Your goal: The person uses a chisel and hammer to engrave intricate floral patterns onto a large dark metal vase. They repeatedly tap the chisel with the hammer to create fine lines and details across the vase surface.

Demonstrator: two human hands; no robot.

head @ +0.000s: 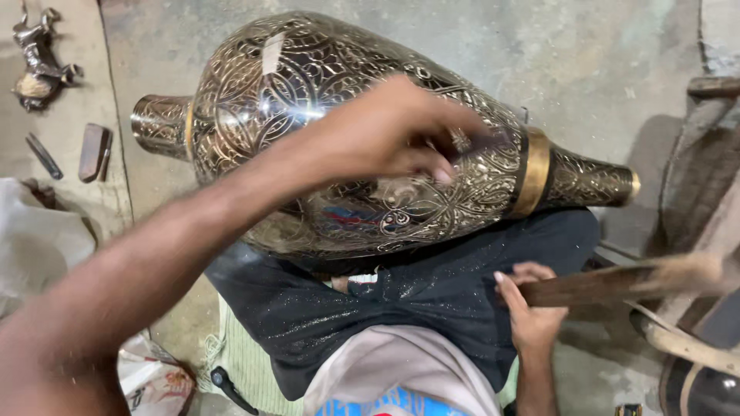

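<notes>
— Two hands at work, and what lies between them?

— A large engraved brass vase (324,131), pear-shaped, lying on its side across the person's lap on a dark glittery cloth (432,285). Its narrow neck with a plain gold band points right; its short foot points left.

— What is the left hand doing?

— The left hand (393,135) reaches over the vase's belly, fingers bunched and curled against the engraved surface near the gold band. Motion blur hides whether anything is pinched between them; I cannot tell.

— And the right?

— The right hand (528,304) sits below the vase's neck, fingers wrapped closed around a long dark wooden stick (609,283) that runs off to the right, its far end blurred.

— Anything else around the vase?

— Left of its foot, on the grey concrete floor (601,54), lie a small flat brown block (95,152) and a thin dark tool (43,156). Above those, further from the vase, stands a small metal animal figurine (38,58). Below the vase's left side, a crumpled white cloth (38,239).
</notes>
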